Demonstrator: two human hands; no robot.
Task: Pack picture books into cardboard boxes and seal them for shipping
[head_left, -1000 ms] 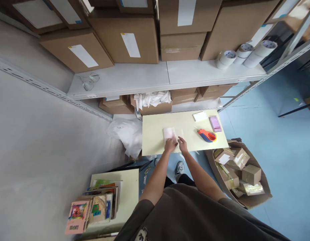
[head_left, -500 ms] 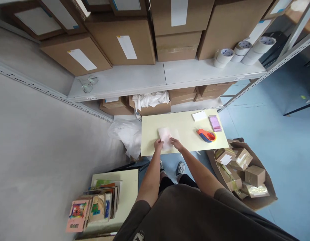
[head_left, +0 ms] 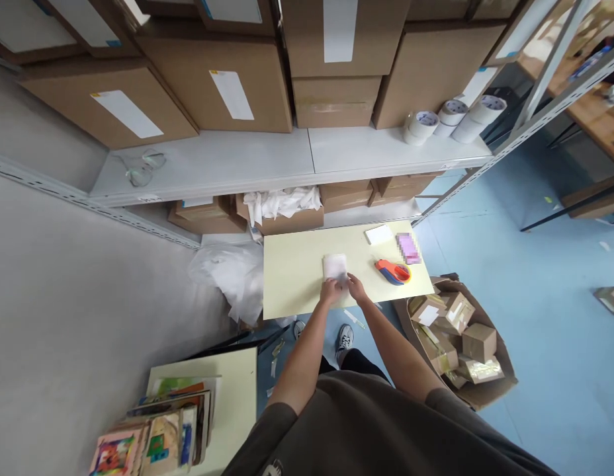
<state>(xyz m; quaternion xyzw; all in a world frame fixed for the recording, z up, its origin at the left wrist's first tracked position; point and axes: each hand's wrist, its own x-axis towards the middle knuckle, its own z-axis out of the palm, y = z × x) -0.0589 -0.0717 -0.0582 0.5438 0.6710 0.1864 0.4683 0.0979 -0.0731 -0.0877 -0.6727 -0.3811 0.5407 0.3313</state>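
A flat white wrapped packet (head_left: 335,266) lies on the pale yellow tabletop (head_left: 287,264), close to its near edge. My left hand (head_left: 331,290) is closed over the packet's near left part, fingers curled onto it and partly covering it. On the near right edge, my right hand (head_left: 355,289) holds the packet between thumb and fingers. The wrapping looks thin and slightly see-through; what is inside cannot be made out. To the right rests an orange and blue tape dispenser (head_left: 393,272). Beyond it are a small white box (head_left: 379,235) and a blurred pink-purple item (head_left: 409,248).
Behind the table stands a metal shelf (head_left: 212,158) with cardboard boxes (head_left: 227,86), tape rolls (head_left: 420,127) and glasses (head_left: 141,172). A large carton (head_left: 505,370) of small boxes is at right. Left are plastic film (head_left: 227,277) and a side table with books (head_left: 163,430).
The packet now looks narrower and whiter, its film no longer spread out to the right. My left hand has moved right over it, and both hands are closer together. The view has shifted.
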